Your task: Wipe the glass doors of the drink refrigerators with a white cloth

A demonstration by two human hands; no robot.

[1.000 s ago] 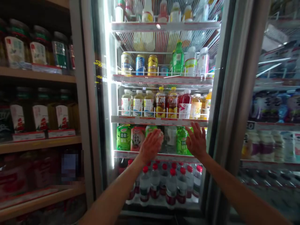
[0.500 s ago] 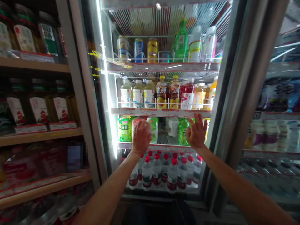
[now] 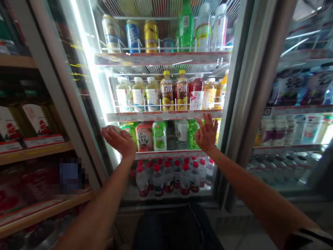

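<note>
My left hand (image 3: pixel 119 139) is stretched out flat and holds nothing. It hovers before the left side of the lit drinks cooler, covering part of a green drink pack (image 3: pixel 129 130). My right hand (image 3: pixel 206 133) is raised with fingers spread, empty, in front of the right part of the same shelf, near a green drink pack (image 3: pixel 193 133). Between the hands stand a red-and-pink drink pack (image 3: pixel 144 138), a green-labelled bottle (image 3: pixel 159 136) and a white-labelled bottle (image 3: pixel 181 131). Whether either hand touches anything, I cannot tell.
Red-capped water bottles (image 3: pixel 158 180) fill the cooler's bottom. Tea bottles (image 3: pixel 167 92) line the shelf above the hands, with cans (image 3: pixel 151 35) higher up. A metal door frame (image 3: pixel 251 104) runs down the right. Wooden shelving (image 3: pixel 39 152) with bottles stands on the left.
My left hand has swung left from before the red pack, uncovering it and turning flatter. My right hand stays raised with spread fingers. The view has moved closer to the cooler and shifted.
</note>
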